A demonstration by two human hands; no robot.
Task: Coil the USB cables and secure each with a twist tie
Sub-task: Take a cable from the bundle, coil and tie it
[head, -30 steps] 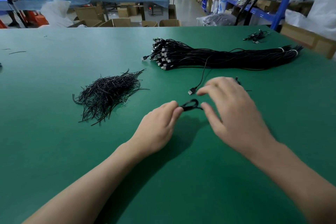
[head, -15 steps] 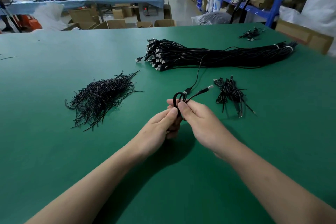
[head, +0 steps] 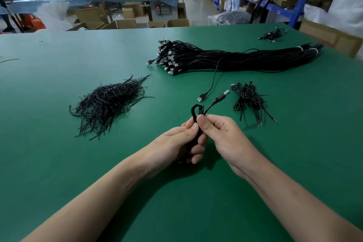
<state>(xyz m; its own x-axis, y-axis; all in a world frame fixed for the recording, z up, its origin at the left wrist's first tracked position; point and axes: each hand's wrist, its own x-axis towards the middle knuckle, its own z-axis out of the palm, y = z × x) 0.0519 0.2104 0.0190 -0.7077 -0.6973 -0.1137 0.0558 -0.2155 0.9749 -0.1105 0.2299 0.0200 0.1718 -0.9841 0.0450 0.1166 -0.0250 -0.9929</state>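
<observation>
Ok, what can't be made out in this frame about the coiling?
- Head view, coiled cable: its lower part is hidden by the left hand and right hand, so its loop count and any tie on it cannot be told.
- Head view, small cable bunch at the far right: too small to tell if tied.

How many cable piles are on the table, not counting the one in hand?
3: the big bundle at the back, a small pile beside the right hand, a small clump near the far right edge.
</observation>
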